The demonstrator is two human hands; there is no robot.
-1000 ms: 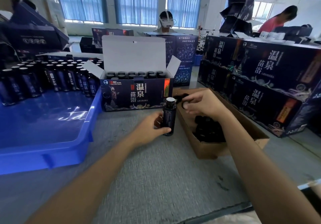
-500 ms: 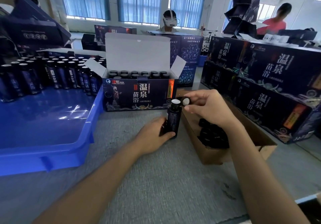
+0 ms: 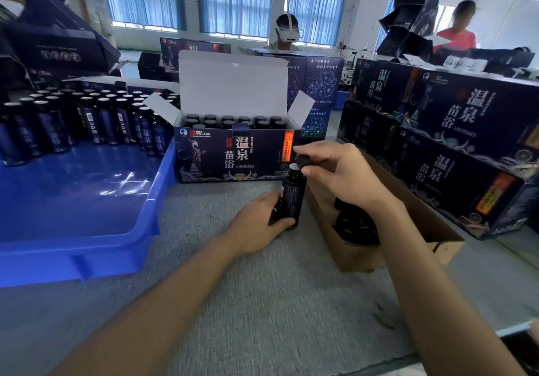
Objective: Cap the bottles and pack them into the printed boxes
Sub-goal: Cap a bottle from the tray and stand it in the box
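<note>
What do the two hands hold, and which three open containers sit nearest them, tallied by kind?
bottle: 1
cap: 1
blue tray: 1
open printed box: 1
brown carton: 1
Total: 5

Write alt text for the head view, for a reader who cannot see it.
The left hand grips a dark bottle upright on the table while the right hand pinches a black cap by its white mouth. Behind stands an open printed box of capped bottles.
</note>
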